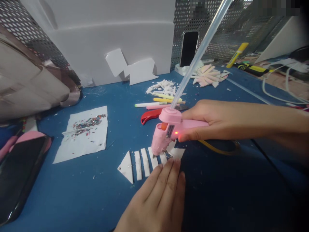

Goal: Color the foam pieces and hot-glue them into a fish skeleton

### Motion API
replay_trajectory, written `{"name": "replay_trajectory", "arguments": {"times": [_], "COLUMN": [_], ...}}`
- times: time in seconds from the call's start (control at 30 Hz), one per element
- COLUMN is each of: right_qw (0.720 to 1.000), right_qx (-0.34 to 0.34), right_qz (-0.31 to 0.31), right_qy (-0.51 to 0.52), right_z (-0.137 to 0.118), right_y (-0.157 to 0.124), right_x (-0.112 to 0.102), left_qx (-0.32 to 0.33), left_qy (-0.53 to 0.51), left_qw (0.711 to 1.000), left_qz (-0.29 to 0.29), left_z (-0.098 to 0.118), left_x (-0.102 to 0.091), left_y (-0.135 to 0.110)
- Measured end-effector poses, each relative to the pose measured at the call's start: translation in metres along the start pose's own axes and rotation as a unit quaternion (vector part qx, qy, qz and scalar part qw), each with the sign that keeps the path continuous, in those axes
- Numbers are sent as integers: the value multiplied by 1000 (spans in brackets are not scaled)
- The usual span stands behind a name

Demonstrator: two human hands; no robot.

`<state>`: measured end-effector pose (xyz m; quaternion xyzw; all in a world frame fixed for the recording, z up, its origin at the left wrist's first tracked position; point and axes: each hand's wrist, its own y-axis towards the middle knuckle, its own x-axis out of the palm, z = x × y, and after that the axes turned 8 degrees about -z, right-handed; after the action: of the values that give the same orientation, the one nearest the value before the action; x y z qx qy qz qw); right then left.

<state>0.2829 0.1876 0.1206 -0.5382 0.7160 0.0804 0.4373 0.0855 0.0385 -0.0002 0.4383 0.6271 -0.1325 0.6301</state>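
My right hand (202, 120) grips a pink hot glue gun (166, 129) with its nozzle pointing down. A long clear glue stick (200, 51) sticks up out of its back, and a small light on it glows red. Below the nozzle, white strips (145, 162) lie side by side behind a white triangular piece (127, 167) with a small hole. Together they look like a fish cut into sections. My left hand (159, 196) lies flat, fingers stretched, with the fingertips on the right-hand strips. The nozzle tip sits close to those fingertips; whether it touches a strip I cannot tell.
Beyond the glue gun lie a red-handled cutter (151, 116), several pens (166, 99) and white scraps (164, 87). Left is a paper sheet (64, 151) with colourful bits, then a dark phone (21, 177). Another phone (189, 48) leans at the back. Cables (287, 80) lie right.
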Motion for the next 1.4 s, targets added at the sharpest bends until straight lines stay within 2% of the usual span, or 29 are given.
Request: {"name": "replay_trajectory", "arguments": {"times": [0.1, 0.3, 0.7, 1.13, 1.4], "right_qw": [1000, 1000, 999, 999, 999], "right_qx": [-8, 4, -22, 13, 17], "right_qz": [-16, -4, -23, -6, -13], "right_qy": [4, -20, 1, -34, -34], "right_z": [1, 5, -2, 10, 7], "right_y": [1, 2, 1, -1, 0], "right_x": [0, 1, 0, 1, 0], "left_qx": [5, 5, 9, 13, 19], "left_qy": [1, -2, -8, -14, -13], "left_qw": [1000, 1000, 1000, 1000, 1000], "left_qz": [4, 9, 8, 6, -9], "left_z": [-1, 1, 0, 0, -2], "left_x": [0, -1, -3, -2, -3], "left_y": [0, 0, 2, 0, 1]}}
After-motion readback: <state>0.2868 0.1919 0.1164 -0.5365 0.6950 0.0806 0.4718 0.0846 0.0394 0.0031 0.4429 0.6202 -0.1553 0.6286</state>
